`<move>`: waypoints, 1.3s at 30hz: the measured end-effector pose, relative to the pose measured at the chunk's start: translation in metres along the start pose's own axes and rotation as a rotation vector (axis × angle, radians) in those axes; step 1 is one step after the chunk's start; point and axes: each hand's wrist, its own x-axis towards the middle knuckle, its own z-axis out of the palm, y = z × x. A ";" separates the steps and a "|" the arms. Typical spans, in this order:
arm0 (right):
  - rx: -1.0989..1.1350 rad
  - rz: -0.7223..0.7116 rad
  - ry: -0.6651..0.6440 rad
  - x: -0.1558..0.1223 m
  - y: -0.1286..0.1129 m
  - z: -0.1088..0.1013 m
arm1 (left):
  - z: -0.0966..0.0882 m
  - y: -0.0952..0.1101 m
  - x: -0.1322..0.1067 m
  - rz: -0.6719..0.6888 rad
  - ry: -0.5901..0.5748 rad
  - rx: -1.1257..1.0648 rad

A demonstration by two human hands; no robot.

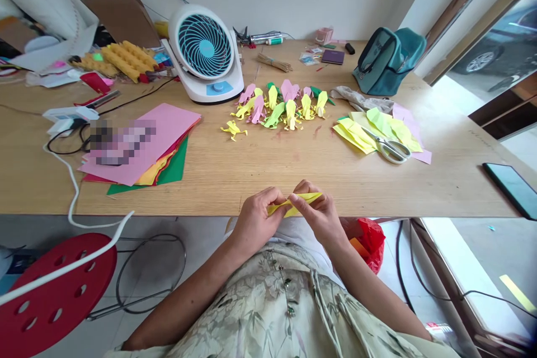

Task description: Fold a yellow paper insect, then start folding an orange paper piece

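A folded piece of yellow paper (308, 197) is pinched between my two hands at the front edge of the table. My left hand (260, 210) closes on its left end, and my right hand (316, 210) grips the other side with the thumb lying on top. The fingers partly cover the paper, so its full shape is hidden. Beyond my hands lies a group of folded paper flowers (289, 106) in yellow, pink and green. One small yellow folded piece (233, 130) rests a little apart from them.
Scissors (392, 150) lie on yellow paper sheets (356, 135) at the right, near a phone (509, 187). A white fan (205, 47) and a teal bag (388, 61) stand at the back. Coloured paper (168, 123) is stacked left. A red stool (62, 291) stands below.
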 end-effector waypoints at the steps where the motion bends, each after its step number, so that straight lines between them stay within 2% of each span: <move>1: 0.004 0.005 0.002 0.000 -0.001 0.001 | 0.000 0.000 0.000 0.018 -0.004 0.013; 4: 0.042 0.025 0.028 -0.002 -0.002 0.003 | -0.004 0.003 0.001 0.039 -0.058 0.008; 7: 0.091 0.058 0.090 -0.004 -0.004 0.005 | -0.008 0.007 0.001 -0.029 -0.085 -0.106; 12: 0.145 0.088 0.085 -0.004 -0.007 0.006 | -0.013 0.013 0.001 -0.075 -0.026 -0.110; 16: 0.108 0.045 0.060 -0.002 -0.009 0.004 | -0.015 0.014 0.003 -0.104 -0.054 -0.160; 21: 0.099 0.006 0.157 -0.002 -0.011 0.006 | -0.013 0.009 0.003 -0.119 0.028 -0.173; 23: 0.115 0.008 0.177 -0.001 -0.012 0.008 | -0.014 0.008 0.002 -0.122 0.018 -0.177; 30: 0.141 0.041 0.015 0.000 -0.013 0.007 | -0.025 0.008 0.004 -0.107 -0.052 -0.133; 35: 0.032 0.058 0.134 0.005 -0.006 0.005 | -0.019 0.002 0.010 -0.178 -0.095 -0.234; 39: 0.040 0.090 0.147 0.014 0.000 0.007 | -0.016 -0.004 0.014 -0.197 -0.104 -0.212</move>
